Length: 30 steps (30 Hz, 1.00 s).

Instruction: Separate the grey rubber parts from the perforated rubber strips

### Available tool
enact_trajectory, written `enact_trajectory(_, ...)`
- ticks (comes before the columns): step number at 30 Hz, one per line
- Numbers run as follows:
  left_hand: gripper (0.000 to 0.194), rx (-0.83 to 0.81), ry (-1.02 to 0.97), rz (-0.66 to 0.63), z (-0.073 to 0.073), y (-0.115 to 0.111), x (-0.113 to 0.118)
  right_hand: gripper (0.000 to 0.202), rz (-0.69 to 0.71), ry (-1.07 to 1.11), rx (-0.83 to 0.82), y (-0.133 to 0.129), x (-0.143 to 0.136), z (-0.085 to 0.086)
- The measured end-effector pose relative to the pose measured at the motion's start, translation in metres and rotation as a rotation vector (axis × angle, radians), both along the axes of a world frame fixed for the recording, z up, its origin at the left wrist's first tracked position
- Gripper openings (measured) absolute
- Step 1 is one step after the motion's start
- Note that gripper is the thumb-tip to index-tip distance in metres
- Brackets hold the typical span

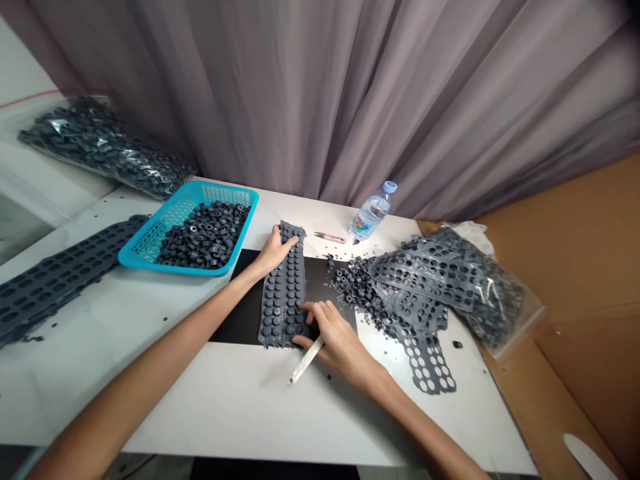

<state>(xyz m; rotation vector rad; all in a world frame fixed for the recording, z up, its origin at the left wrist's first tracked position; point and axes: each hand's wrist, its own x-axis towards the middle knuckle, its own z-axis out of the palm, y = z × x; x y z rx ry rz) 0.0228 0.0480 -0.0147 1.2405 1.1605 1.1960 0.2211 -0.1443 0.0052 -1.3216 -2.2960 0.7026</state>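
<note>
A dark grey rubber sheet [283, 293] studded with rows of small round parts lies on a black mat [240, 313] in the middle of the white table [210, 400]. My left hand [273, 250] presses on the sheet's far left edge. My right hand [334, 337] rests on the sheet's near right corner, fingers on the studs, and holds a thin white stick-like tool [306, 360] that points toward me.
A turquoise basket [150, 233] holds loose black parts. Punched-out sheets [425, 313] and loose parts pile at the right beside a plastic bag [495, 300]. More empty sheets [55, 273] lie left. A water bottle [371, 212] and pink snips [330, 237] sit behind. Cardboard [585, 267] stands right.
</note>
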Motion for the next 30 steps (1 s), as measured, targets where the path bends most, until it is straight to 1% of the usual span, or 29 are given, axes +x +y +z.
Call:
enact_trajectory(2,0.062,0.088,0.094,0.011,0.006,-0.013,-0.003,0.053,0.015,0.051,-0.039,0.001,0.003,0.000)
enact_trajectory(4,0.065,0.156,0.172,-0.045,0.014,-0.037,-0.010,0.046,0.023,0.105,-0.057,0.002,0.004,0.001)
enact_trajectory(5,0.061,0.178,0.208,-0.103,0.018,-0.053,-0.015,0.039,0.021,0.132,-0.056,0.002,0.003,0.002)
enact_trajectory(7,0.043,0.187,0.273,-0.272,0.026,-0.089,-0.027,0.028,-0.008,0.196,-0.041,0.003,0.000,0.003)
enact_trajectory(8,0.040,0.182,0.297,-0.351,0.028,-0.106,-0.034,0.024,-0.034,0.240,-0.036,0.004,-0.002,0.004)
enact_trajectory(9,0.049,0.184,0.334,-0.454,0.028,-0.122,-0.040,0.022,-0.064,0.289,-0.040,0.006,-0.005,0.005)
enact_trajectory(10,0.063,0.212,0.395,-0.555,0.028,-0.135,-0.046,0.022,-0.093,0.338,-0.055,0.008,-0.007,0.006)
enact_trajectory(11,0.071,0.230,0.433,-0.591,0.027,-0.145,-0.050,0.022,-0.118,0.386,-0.079,0.009,-0.009,0.006)
enact_trajectory(12,0.074,0.240,0.467,-0.610,0.025,-0.152,-0.054,0.023,-0.136,0.429,-0.109,0.011,-0.010,0.006)
enact_trajectory(13,0.070,0.239,0.490,-0.606,0.022,-0.156,-0.057,0.023,-0.149,0.468,-0.139,0.012,-0.010,0.006)
enact_trajectory(15,0.050,0.207,0.503,-0.582,0.018,-0.157,-0.058,0.026,-0.166,0.520,-0.180,0.012,-0.008,0.006)
enact_trajectory(16,0.042,0.190,0.500,-0.581,0.016,-0.156,-0.058,0.027,-0.177,0.528,-0.183,0.012,-0.006,0.006)
enact_trajectory(18,0.034,0.164,0.470,-0.562,0.013,-0.152,-0.057,0.026,-0.204,0.498,-0.152,0.010,-0.002,0.005)
enact_trajectory(20,0.032,0.123,0.421,-0.495,0.011,-0.150,-0.055,0.022,-0.216,0.433,-0.088,0.009,0.001,0.006)
enact_trajectory(23,0.032,0.046,0.362,-0.417,0.011,-0.149,-0.053,0.022,-0.186,0.360,0.021,0.009,0.000,0.007)
enact_trajectory(25,0.032,0.024,0.352,-0.397,0.011,-0.149,-0.053,0.026,-0.161,0.332,0.078,0.011,-0.004,0.008)
enact_trajectory(28,0.031,0.035,0.374,-0.385,0.012,-0.149,-0.052,0.031,-0.128,0.297,0.128,0.016,-0.009,0.010)
enact_trajectory(30,0.029,0.065,0.393,-0.392,0.012,-0.149,-0.052,0.027,-0.094,0.283,0.144,0.019,-0.010,0.010)
